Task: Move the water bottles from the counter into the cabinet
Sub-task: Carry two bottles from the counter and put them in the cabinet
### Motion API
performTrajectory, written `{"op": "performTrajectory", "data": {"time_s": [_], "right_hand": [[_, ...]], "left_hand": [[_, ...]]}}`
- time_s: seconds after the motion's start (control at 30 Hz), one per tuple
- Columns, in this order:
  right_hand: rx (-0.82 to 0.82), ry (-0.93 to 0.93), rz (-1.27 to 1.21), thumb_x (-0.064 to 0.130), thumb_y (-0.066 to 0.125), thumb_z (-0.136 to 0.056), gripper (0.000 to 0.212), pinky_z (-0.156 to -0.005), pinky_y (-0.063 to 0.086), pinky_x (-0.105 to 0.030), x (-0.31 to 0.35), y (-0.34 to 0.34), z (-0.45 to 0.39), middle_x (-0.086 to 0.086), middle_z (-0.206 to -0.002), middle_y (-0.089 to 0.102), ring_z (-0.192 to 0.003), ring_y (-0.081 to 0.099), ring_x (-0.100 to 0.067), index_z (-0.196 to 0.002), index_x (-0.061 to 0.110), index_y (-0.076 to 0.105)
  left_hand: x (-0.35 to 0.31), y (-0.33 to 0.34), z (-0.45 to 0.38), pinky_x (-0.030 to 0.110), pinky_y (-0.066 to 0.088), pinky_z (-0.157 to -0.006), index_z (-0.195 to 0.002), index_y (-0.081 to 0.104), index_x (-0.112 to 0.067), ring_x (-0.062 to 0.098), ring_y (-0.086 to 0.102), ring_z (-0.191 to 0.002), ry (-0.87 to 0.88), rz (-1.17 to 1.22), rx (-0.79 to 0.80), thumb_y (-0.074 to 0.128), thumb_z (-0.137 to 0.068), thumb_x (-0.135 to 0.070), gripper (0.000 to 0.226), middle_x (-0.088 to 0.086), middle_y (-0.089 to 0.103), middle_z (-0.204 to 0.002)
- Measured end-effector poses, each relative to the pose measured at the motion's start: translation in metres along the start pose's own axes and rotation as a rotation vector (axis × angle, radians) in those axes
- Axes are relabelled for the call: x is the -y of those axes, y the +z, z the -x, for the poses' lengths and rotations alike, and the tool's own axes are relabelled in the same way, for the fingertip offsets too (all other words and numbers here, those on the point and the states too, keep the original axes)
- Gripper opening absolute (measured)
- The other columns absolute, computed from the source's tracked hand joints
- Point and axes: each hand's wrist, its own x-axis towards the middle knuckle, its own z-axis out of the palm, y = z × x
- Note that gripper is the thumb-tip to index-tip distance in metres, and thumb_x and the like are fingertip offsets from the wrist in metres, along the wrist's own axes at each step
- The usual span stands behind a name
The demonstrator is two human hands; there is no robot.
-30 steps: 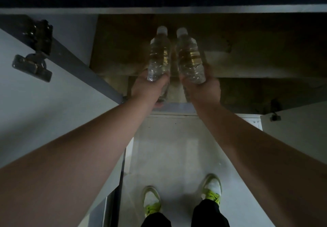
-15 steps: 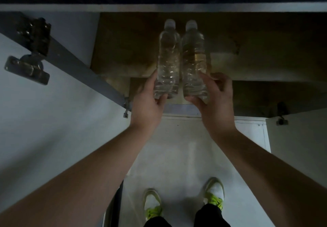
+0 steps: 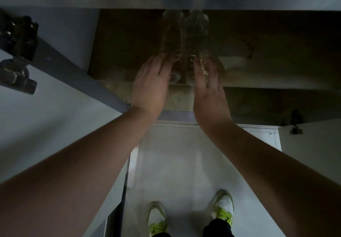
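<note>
On the floor nearest the viewer, two shoes (image 3: 190,212). Beyond them, left hand (image 3: 150,85) and right hand (image 3: 209,96) reach into a dim cabinet (image 3: 258,48), fingers loosely spread, holding nothing. Two bottles (image 3: 184,37) stand touching each other at the fingertips, deep on the shelf, caps hidden. A careless nudge could probably topple both.

Two bottles (image 3: 184,33) side by side inside cabinet (image 3: 129,48)
</note>
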Motion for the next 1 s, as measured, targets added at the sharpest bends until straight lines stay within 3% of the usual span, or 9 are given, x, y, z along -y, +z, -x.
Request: {"op": "performTrajectory", "data": {"time_s": [0.17,0.33,0.43,0.6,0.73,0.83,0.93,1.0], "right_hand": [[0.069,0.021,-0.036,-0.007,0.045,-0.084,0.09,-0.108,0.043,-0.046,0.001,-0.003,-0.02,-0.012,-0.162,-0.002,-0.148,0.013,-0.032,-0.154,0.026,0.0],[0.221,0.112,-0.044,-0.008,0.046,-0.086,0.093,-0.115,0.028,-0.043,0.016,-0.013,-0.046,-0.009,-0.161,-0.016,-0.149,-0.005,-0.031,-0.154,0.027,-0.007],[0.282,0.117,-0.046,-0.007,0.05,-0.086,0.099,-0.117,0.017,-0.041,0.02,-0.019,-0.056,-0.008,-0.16,-0.022,-0.149,-0.012,-0.029,-0.153,0.027,-0.013],[0.271,0.089,-0.081,-0.002,0.05,-0.09,0.094,-0.117,0.019,-0.042,0.018,-0.027,-0.056,-0.008,-0.161,-0.019,-0.149,0.0,-0.031,-0.153,0.03,-0.012],[0.28,0.122,-0.053,0.005,0.045,-0.094,0.085,-0.118,0.013,-0.041,0.015,-0.036,-0.055,-0.002,-0.162,-0.016,-0.149,0.003,-0.029,-0.153,0.033,-0.01],[0.261,0.091,-0.045,0.007,0.044,-0.094,0.081,-0.118,0.013,-0.041,0.013,-0.038,-0.047,-0.005,-0.163,-0.01,-0.148,0.004,-0.03,-0.154,0.03,-0.005],[0.245,0.076,-0.075,0.0,0.046,-0.092,0.083,-0.119,0.006,-0.039,0.008,-0.041,-0.027,-0.003,-0.163,-0.003,-0.149,-0.002,-0.025,-0.155,0.023,-0.003],[0.264,0.072,-0.068,0.002,0.048,-0.092,0.083,-0.12,0.008,-0.044,0.005,-0.05,-0.006,-0.003,-0.163,0.004,-0.15,0.0,-0.024,-0.155,0.023,-0.001]], "left_hand": [[0.007,0.007,-0.009,0.045,0.041,-0.103,-0.147,0.037,-0.008,0.033,0.043,-0.135,0.005,-0.041,0.097,0.057,-0.088,-0.011,0.062,0.016,0.041,-0.15],[0.013,0.007,-0.012,0.044,0.044,-0.098,-0.154,0.016,-0.012,0.033,0.037,-0.138,-0.062,-0.072,0.21,0.059,-0.086,-0.023,0.082,0.012,0.021,-0.161],[0.016,0.002,-0.023,0.049,0.035,-0.11,-0.156,0.003,-0.017,0.033,0.023,-0.145,-0.103,-0.034,0.327,0.054,-0.089,-0.036,0.086,0.006,0.004,-0.164],[0.013,-0.009,-0.039,0.044,0.013,-0.12,-0.155,-0.008,-0.022,0.025,-0.001,-0.15,-0.12,-0.004,0.452,0.04,-0.097,-0.041,0.078,-0.001,-0.012,-0.164],[0.007,-0.02,-0.051,0.04,0.005,-0.12,-0.154,-0.014,-0.021,0.023,-0.006,-0.15,-0.122,-0.08,0.556,0.044,-0.098,-0.038,0.082,0.0,-0.017,-0.163],[0.001,-0.03,-0.048,0.042,0.01,-0.119,-0.154,-0.013,-0.023,0.025,-0.003,-0.15,-0.15,-0.085,0.571,0.045,-0.097,-0.04,0.083,-0.001,-0.018,-0.163],[-0.005,-0.04,-0.03,0.049,0.027,-0.114,-0.155,-0.001,-0.02,0.031,0.014,-0.147,-0.153,-0.115,0.49,0.046,-0.096,-0.04,0.079,0.003,-0.004,-0.164],[-0.012,-0.05,-0.013,0.05,0.026,-0.115,-0.154,0.01,-0.02,0.03,0.014,-0.147,-0.147,-0.098,0.454,0.048,-0.094,-0.037,0.073,0.008,0.009,-0.162]]}}
